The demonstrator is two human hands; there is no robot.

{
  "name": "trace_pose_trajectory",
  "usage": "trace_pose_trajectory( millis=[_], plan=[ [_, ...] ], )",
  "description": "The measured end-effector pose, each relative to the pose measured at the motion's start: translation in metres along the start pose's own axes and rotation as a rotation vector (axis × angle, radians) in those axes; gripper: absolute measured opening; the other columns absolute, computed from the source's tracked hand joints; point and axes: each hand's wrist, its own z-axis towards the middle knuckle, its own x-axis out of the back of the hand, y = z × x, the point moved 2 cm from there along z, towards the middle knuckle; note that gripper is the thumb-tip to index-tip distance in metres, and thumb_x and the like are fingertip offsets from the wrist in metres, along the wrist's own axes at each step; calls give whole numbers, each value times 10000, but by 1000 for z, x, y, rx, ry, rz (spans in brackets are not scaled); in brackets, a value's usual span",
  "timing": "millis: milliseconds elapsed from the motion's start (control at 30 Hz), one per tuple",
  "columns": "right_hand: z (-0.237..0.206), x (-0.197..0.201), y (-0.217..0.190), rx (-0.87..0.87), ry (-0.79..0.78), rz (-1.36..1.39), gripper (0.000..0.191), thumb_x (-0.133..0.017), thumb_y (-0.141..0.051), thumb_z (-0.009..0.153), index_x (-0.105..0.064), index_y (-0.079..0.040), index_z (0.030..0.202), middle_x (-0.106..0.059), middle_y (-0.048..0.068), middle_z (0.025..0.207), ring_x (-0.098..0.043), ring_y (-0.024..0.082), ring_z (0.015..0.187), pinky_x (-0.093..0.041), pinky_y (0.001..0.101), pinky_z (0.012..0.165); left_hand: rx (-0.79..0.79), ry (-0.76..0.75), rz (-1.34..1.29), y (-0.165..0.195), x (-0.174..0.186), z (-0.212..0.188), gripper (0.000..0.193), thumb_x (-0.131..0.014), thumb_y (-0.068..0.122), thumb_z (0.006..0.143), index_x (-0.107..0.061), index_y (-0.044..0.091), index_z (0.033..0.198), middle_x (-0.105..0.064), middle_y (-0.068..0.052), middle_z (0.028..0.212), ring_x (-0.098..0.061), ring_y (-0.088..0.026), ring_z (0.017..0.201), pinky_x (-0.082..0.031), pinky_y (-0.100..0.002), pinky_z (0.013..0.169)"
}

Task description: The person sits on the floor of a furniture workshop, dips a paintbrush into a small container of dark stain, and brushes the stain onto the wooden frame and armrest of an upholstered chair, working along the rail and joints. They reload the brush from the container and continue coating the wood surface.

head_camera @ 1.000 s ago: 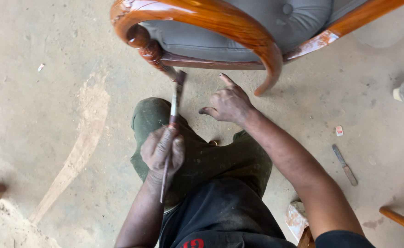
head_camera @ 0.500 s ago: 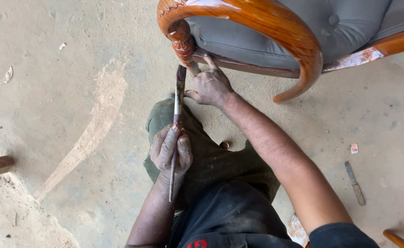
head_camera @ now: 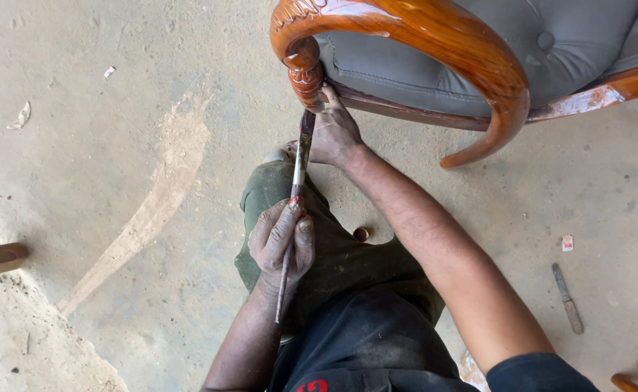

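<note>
Dusty concrete floor (head_camera: pixel 116 218); left hand (head_camera: pixel 283 239) grips a stained brush (head_camera: pixel 297 189), right hand (head_camera: pixel 333 134) steadies the glossy carved chair (head_camera: pixel 442 43).

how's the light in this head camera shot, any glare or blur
Head view: soft, even daylight with faint shadows on the concrete floor; bright glare streaks on the varnished chair arm; left hand, brush and right hand sharp, no motion blur; slight wide-angle stretch at the edges.

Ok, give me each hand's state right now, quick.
Left hand: closed around the thin stained paintbrush.
Right hand: resting on the carved glossy wooden chair leg, grip unclear.
</note>
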Motion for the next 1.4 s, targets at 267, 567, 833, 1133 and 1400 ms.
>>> trace_pose_trajectory(
  millis=[267,567,833,1133,1400],
  plan=[
    [-42,6,20,48,-86,-329,689,-603,-685,979,-654,-126,579,-566,21,470,-592,167,420,-123,550,1286,13,5,8,0,1,-2,197,-701,54,1004,-703,-34,1180,-741,-194,1020,-760,-247,861,-615,-318,738],
    [-126,21,75,-62,63,-377,715,-602,-687,993,-598,-144,528,-499,-25,430,-476,108,348,-215,570,1259,29,-7,-39,1,-4,-2,185,-680,24,1018,-690,-61,1182,-735,-205,1035,-751,-245,898,-626,-317,776],
    [-161,20,100,-190,224,-421,743,-588,-704,1019,-572,-160,513,-492,-25,448,-469,108,367,-240,651,1223,7,-5,-19,3,-5,0,184,-691,32,1010,-695,-54,1172,-741,-194,1020,-753,-240,891,-621,-317,770],
    [-84,-17,48,249,168,-244,457,-663,-434,966,-624,-166,598,-604,1,548,-570,121,510,-448,595,1137,-9,-15,-13,5,1,-8,198,-661,68,1048,-662,-37,1215,-737,-203,1050,-757,-245,904,-625,-322,779],
    [-17,0,66,175,-558,-5,680,-693,-625,970,-582,-63,603,-493,29,518,-453,174,458,-454,377,459,12,-14,-3,9,18,-25,243,-625,130,1085,-638,-43,1255,-730,-217,1095,-753,-232,919,-633,-305,787]
  ],
)
